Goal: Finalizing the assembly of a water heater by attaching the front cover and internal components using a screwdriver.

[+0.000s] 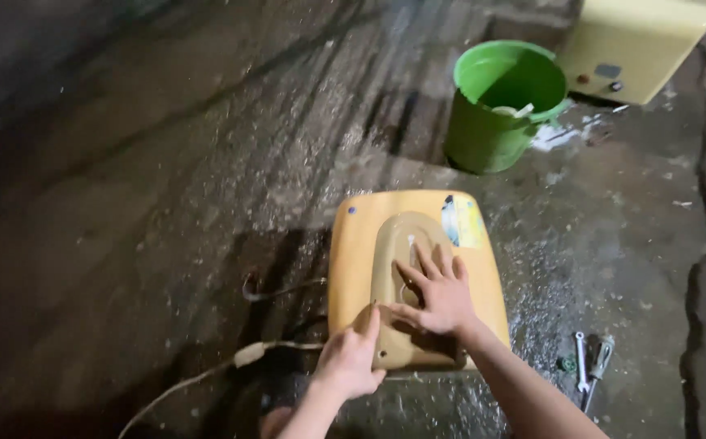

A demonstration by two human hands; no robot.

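Yellowish plastic fills the middle of the view: a rounded appliance cover point(353, 268) lies flat on the wet concrete floor point(166, 203), with a darker tan oval panel point(398, 244) raised on its top. The right hand point(438, 297) rests palm-down on that panel, fingers spread wide and flat, gripping nothing. The left hand point(349, 358) sits just beside it at the near edge of the panel, fingers curled loosely with the thumb pointing up against the panel's lower rim; whether it pinches anything cannot be told. A coloured sticker point(463, 221) lies on the cover just beyond the right hand's fingertips. A pale cable point(231, 362) with an inline lump runs over the floor from the cover's left side, near the left hand. To the right of the right forearm, a few small hand tools point(590, 366) lie on the floor. Well beyond the cover stands a green bucket point(483, 134), upright, with something pale and small showing inside near its far rim. Just beside the bucket, at the top right, sits a second cream-yellow casing point(637, 41) with small buttons on its face
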